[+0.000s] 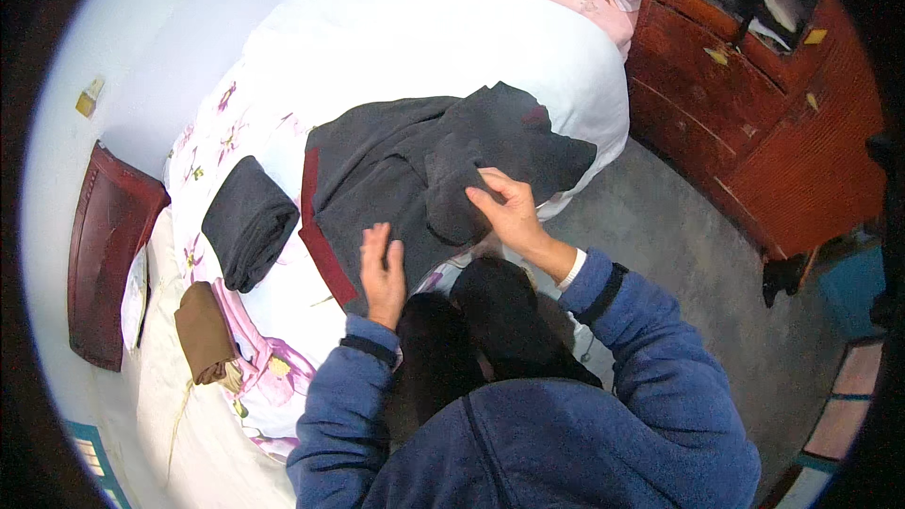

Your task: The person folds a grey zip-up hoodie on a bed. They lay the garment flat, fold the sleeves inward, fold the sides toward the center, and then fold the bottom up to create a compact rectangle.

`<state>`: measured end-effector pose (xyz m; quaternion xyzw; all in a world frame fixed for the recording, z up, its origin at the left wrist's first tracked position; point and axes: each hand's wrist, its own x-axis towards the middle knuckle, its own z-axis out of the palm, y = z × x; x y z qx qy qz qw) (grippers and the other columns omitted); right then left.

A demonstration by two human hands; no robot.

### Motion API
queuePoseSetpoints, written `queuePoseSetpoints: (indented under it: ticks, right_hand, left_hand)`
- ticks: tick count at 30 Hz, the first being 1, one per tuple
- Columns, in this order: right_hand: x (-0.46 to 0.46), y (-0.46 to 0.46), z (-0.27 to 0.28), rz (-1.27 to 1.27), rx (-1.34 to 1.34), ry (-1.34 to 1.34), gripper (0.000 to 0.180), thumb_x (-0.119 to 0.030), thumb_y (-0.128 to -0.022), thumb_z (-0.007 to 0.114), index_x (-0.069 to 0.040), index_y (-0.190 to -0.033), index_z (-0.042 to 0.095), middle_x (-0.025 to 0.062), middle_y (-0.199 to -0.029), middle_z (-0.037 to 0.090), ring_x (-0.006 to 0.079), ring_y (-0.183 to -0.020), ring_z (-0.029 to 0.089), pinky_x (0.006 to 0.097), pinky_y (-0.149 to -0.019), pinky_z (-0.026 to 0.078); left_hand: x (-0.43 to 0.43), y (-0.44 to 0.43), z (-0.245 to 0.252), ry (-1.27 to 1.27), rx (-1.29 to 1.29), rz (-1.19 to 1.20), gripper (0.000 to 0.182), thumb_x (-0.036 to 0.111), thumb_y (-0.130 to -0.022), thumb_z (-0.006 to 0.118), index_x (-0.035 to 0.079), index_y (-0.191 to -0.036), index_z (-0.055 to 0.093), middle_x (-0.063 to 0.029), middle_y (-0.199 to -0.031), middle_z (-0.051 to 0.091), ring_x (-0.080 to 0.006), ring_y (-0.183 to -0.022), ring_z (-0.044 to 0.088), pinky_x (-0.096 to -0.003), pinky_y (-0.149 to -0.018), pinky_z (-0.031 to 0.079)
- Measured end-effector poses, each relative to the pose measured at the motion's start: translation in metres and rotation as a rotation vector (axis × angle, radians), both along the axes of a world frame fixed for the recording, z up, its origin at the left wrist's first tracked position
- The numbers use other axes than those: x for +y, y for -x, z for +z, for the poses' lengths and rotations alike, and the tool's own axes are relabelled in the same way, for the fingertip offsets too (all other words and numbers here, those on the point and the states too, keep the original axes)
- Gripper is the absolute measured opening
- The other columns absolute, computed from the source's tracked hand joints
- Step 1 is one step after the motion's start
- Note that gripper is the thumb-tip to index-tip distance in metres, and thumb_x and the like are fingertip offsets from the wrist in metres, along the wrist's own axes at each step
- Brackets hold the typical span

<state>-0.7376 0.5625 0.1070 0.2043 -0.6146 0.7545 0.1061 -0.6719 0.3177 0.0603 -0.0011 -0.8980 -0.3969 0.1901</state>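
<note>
A dark grey garment [382, 177] with dark red trim along its left edge lies spread and rumpled on the bed in front of me. My right hand [515, 215] has its thumb and fingers on a raised fold of this cloth and appears to pinch it; the fingertips are partly hidden. Over the garment's near edge is my left hand [384, 276], fingers extended and thumb apart, holding nothing. To the left of the garment sits a folded dark grey piece of clothing [247, 223]. Nearer me on that side is a folded brown cloth item [203, 332].
The bed's white floral cover [438, 35] runs under everything. A pink cloth [244, 325] lies beside the brown item. A dark red headboard-like panel [113, 254] stands by the left wall. Right of the bed are grey floor [636, 226] and a reddish-brown wooden cabinet [707, 85].
</note>
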Motion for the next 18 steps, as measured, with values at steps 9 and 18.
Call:
queuePoseSetpoints:
  ticks: [9,18]
  right_hand:
    - [0.030,-0.002,0.012,0.373,0.197,-0.121,0.025,0.008,-0.084,0.057,0.006,-0.107,0.069,0.0139,-0.107,0.069,0.0214,-0.100,0.063,0.0320,-0.088,0.049]
    - [0.039,-0.002,0.001,0.517,0.139,-0.059,0.027,0.007,-0.081,0.053,0.006,-0.101,0.070,0.0159,-0.111,0.070,0.0237,-0.106,0.065,0.0342,-0.096,0.048]
  left_hand:
    - [0.064,0.021,0.064,-1.001,-0.376,-0.438,0.098,0.003,-0.079,0.072,0.000,-0.155,0.009,-0.0183,-0.142,0.042,-0.0281,-0.128,0.047,-0.0360,-0.110,0.036]
    - [0.060,0.014,0.071,-1.133,-0.698,-0.506,0.099,0.004,-0.078,0.073,0.002,-0.155,0.011,-0.0159,-0.143,0.040,-0.0273,-0.134,0.040,-0.0368,-0.114,0.031]
